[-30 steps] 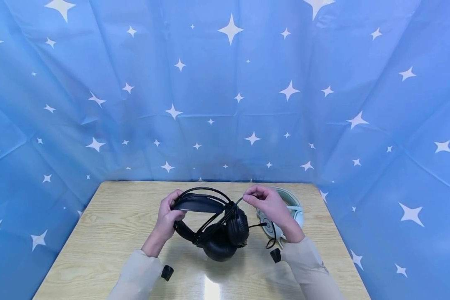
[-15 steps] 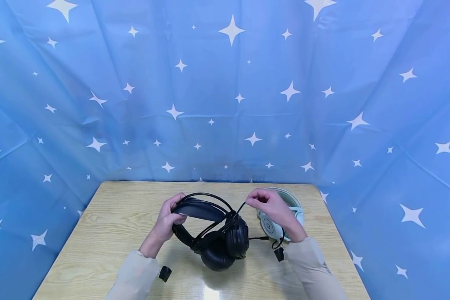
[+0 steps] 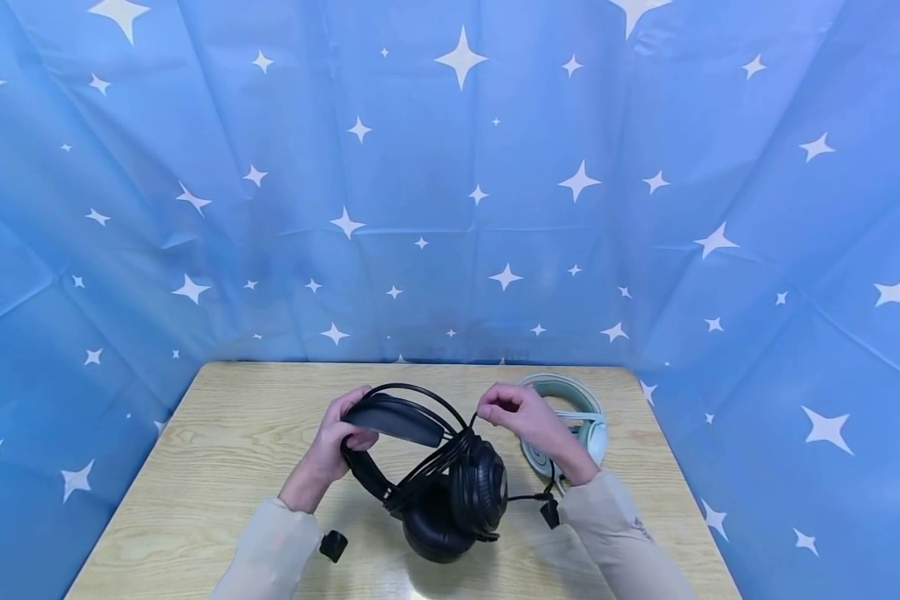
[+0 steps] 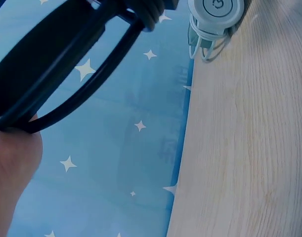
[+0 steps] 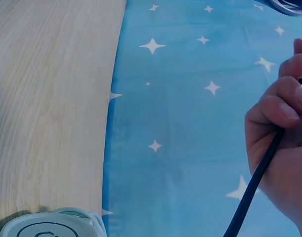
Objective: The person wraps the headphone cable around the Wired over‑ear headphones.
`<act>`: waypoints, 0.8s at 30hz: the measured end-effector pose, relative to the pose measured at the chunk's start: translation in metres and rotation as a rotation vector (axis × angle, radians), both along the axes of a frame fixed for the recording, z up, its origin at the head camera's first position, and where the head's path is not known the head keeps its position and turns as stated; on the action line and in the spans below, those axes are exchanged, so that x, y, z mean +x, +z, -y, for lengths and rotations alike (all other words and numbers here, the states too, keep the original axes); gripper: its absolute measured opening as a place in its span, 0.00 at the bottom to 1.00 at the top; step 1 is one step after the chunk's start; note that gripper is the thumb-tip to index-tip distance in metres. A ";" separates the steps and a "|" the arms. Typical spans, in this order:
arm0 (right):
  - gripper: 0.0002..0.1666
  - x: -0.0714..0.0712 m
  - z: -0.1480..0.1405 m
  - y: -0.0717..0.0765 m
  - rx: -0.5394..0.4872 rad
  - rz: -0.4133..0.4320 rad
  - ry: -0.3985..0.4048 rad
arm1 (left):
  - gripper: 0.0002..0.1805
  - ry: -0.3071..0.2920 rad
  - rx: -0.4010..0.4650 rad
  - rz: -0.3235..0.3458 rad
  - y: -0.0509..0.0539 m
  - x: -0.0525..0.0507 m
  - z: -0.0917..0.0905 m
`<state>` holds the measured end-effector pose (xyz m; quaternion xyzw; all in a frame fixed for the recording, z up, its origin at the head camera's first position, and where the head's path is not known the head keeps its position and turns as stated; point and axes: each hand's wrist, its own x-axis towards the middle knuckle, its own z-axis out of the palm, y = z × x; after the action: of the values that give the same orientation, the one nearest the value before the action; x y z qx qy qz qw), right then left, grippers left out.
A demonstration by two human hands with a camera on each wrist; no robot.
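Note:
A black over-ear headset (image 3: 437, 527) is held up over the table, tilted, its ear cups hanging low. My left hand (image 3: 327, 450) grips it by the padded headband (image 3: 396, 422), and the left wrist view shows the band's two thin arcs above that hand. A black cable (image 5: 254, 185) passes through the curled fingers of my right hand (image 3: 527, 419), which pinches it above the right ear cup (image 3: 486, 483). Several turns of cable lie around the headset's side. The cable's far end is hidden.
A mint-green headset (image 3: 598, 435) lies on the wooden table (image 3: 217, 450) behind my right forearm, its white cable bundled. Small black blocks sit beside both sleeves. A blue star-patterned curtain (image 3: 420, 183) stands along the table's back and sides.
My right hand rose slightly outward, then came back left toward the headset with the cable. The black headset has sunk a little and its ear cups have turned. The left hand keeps its grip.

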<state>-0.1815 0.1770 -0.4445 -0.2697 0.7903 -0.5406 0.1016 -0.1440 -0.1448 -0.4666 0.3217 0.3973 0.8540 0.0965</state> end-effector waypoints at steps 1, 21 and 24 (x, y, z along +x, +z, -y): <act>0.08 0.000 0.001 0.000 0.000 0.003 0.009 | 0.28 -0.005 0.022 0.012 0.000 0.000 -0.001; 0.12 -0.006 0.010 -0.048 -0.176 -0.052 0.076 | 0.26 0.007 0.214 0.104 -0.010 -0.007 -0.013; 0.10 0.000 0.011 -0.054 -0.152 -0.051 0.049 | 0.26 0.015 0.253 0.115 -0.013 -0.006 -0.014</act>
<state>-0.1816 0.1660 -0.4987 -0.3095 0.7425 -0.5895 0.0739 -0.1502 -0.1306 -0.4792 0.2787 0.2828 0.9150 0.0717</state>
